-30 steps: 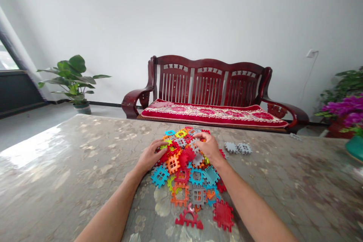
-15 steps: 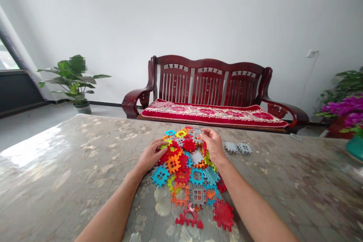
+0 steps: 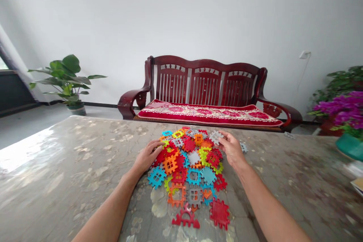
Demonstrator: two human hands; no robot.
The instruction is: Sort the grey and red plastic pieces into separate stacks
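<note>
A pile of toothed plastic building tiles (image 3: pixel 179 162) in red, orange, blue, green and grey lies on the table. My right hand (image 3: pixel 231 150) is just right of the pile, with thumb and fingers pinching a grey window tile (image 3: pixel 216 137). My left hand (image 3: pixel 148 155) rests against the pile's left side, fingers stretched over a red tile (image 3: pixel 160 157); it grips nothing that I can see. Nearest to me lie a red arched piece (image 3: pixel 185 217) and a solid red tile (image 3: pixel 219 213). A grey tile (image 3: pixel 243 147) is partly hidden behind my right hand.
The table (image 3: pixel 85 166) has a glossy patterned cover. Behind it stands a wooden bench (image 3: pixel 173 83) with a red floral cushion (image 3: pixel 210 114). A small grey piece (image 3: pixel 289 135) lies at the far right. Purple flowers in a teal pot (image 3: pixel 350 146) stand at the right edge.
My right hand has moved right, carrying the grey window tile off the back of the pile. My left hand stays at the pile's left side. The whole view has shifted slightly.
</note>
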